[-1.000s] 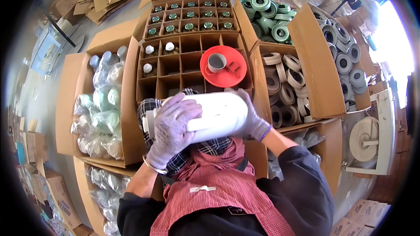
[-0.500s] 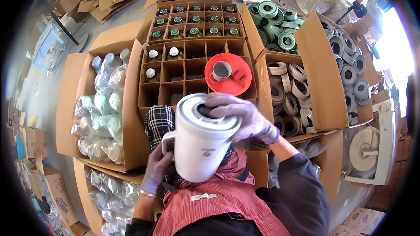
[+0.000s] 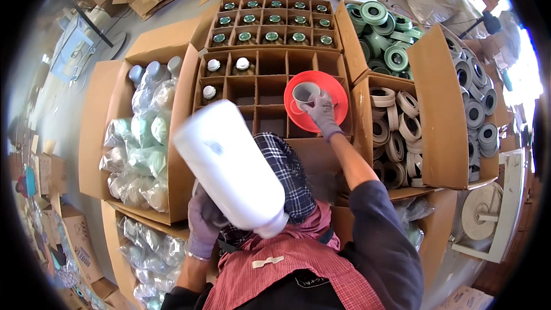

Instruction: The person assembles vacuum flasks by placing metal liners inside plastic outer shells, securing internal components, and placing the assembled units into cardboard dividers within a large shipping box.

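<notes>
My left hand (image 3: 205,218) is closed on the handle side of a white jug (image 3: 227,163). The jug is tilted and blurred, its narrower end pointing down toward my lap at the lower right. My left fingers are partly hidden behind it. My gloved right hand (image 3: 324,116) reaches forward, its fingers closed at the rim of a small grey cup (image 3: 305,91) with a looped handle. That cup is over a round red dish (image 3: 336,95), which rests on the divided carton (image 3: 272,84).
White-capped bottles (image 3: 243,66) occupy some carton cells; green-topped bottles (image 3: 271,37) fill the farther carton. At the right, boxes hold green rings (image 3: 396,57), cream rings (image 3: 408,123) and grey rings (image 3: 475,113). Bagged glass pieces (image 3: 140,149) fill a box at the left.
My right hand has left the jug's top and moved forward to the cup. The jug has swung up and left, tipping over in my left hand.
</notes>
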{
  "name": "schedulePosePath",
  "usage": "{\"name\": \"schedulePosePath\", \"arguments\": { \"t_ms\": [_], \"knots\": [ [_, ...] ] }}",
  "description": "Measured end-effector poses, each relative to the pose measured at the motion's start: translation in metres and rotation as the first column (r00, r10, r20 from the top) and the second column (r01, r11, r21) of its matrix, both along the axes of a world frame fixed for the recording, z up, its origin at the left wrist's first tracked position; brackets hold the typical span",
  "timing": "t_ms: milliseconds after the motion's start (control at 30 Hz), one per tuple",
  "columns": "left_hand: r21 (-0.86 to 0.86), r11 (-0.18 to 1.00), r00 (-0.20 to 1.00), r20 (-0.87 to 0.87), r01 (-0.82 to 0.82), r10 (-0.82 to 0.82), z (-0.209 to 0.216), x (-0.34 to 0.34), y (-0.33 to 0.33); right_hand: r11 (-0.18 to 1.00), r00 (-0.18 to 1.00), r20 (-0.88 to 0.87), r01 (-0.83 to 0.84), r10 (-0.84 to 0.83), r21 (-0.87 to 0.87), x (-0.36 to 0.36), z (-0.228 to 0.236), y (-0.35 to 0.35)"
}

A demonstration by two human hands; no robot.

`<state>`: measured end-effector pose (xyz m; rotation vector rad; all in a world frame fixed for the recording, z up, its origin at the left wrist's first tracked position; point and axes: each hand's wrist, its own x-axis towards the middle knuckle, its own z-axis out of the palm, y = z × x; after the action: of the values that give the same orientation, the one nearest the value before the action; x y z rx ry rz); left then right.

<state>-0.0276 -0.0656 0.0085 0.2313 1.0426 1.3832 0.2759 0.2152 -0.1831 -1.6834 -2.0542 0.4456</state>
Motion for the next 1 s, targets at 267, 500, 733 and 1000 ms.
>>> {"name": "schedulePosePath", "arguments": {
  "t_ms": [267,500,733,1000],
  "knots": [
    [0.149,0.929,0.863,0.442,-0.339,0.244,-0.017,0.021,0.065,0.732,0.872,0.068,-0.448,0.485,0.513,-0.020,0.228,-0.154],
    [0.346,0.927,0.888,0.458,-0.146,-0.031,-0.017,0.067,0.058,0.962,0.583,-0.805,0.143,0.107,0.232,-0.054,0.195,-0.180],
    [0.124,0.958,0.963,0.116,-0.257,0.243,0.008,0.042,0.061,0.132,-0.262,-0.494,-0.950,-0.829,0.283,-0.045,0.141,-0.208],
    [0.365,0.927,0.961,0.275,-0.088,-0.017,-0.032,0.013,0.051,0.686,-0.101,-0.825,-0.616,-0.556,-0.387,-0.054,0.193,-0.243]
  ]
}}
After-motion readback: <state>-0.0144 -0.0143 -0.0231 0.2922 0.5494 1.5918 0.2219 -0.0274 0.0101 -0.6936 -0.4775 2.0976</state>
